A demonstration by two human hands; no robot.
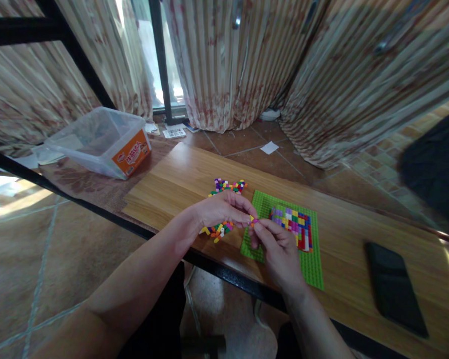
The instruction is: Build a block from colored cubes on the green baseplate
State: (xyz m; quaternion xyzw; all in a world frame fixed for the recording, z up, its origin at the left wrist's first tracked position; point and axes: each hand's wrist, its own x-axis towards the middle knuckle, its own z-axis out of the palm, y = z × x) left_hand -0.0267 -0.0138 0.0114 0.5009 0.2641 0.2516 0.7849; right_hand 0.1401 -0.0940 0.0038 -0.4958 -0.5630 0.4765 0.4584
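My left hand and my right hand meet over the left part of a green studded baseplate. Between their fingertips is a small cluster of toy bricks, yellow, orange and pink, pinched from both sides. How the pieces join is too small to tell. A multicoloured block of bricks sits on the baseplate, partly covered by my right hand. Beneath and beside my left hand lies a pile of loose bricks in many colours, its middle hidden by that hand.
A black phone-like slab lies on the wooden table at the right. Beyond the table's left end stands a clear plastic bin with an orange label. Striped curtains hang behind, and a white paper lies on the floor.
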